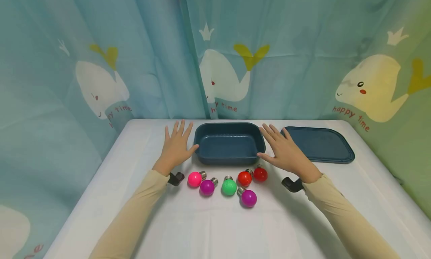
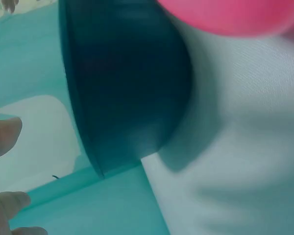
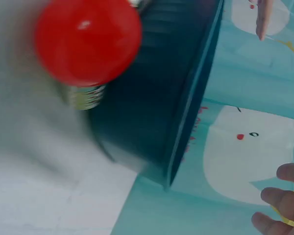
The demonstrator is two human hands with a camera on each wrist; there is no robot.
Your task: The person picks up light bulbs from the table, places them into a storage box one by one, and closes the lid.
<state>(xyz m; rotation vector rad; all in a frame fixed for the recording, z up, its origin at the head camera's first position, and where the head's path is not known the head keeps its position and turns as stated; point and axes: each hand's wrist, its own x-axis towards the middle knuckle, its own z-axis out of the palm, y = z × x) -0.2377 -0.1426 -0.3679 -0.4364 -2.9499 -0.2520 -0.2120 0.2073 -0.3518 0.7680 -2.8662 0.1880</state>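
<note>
A dark blue rectangular box stands without its lid at the back middle of the table, nothing inside it. My left hand is at its left side, fingers spread and straight. At the right side my right hand is likewise spread, its fingers near the rim; whether either hand touches the box I cannot tell. In front lie several round coloured light bulbs: a pink bulb, a purple bulb, a green bulb, a red bulb, another red bulb and a second purple bulb.
A dark blue flat lid lies to the right of the box, partly behind the right hand. White cloth covers the table. A blue-green curtain with whale prints hangs along the table's back and sides.
</note>
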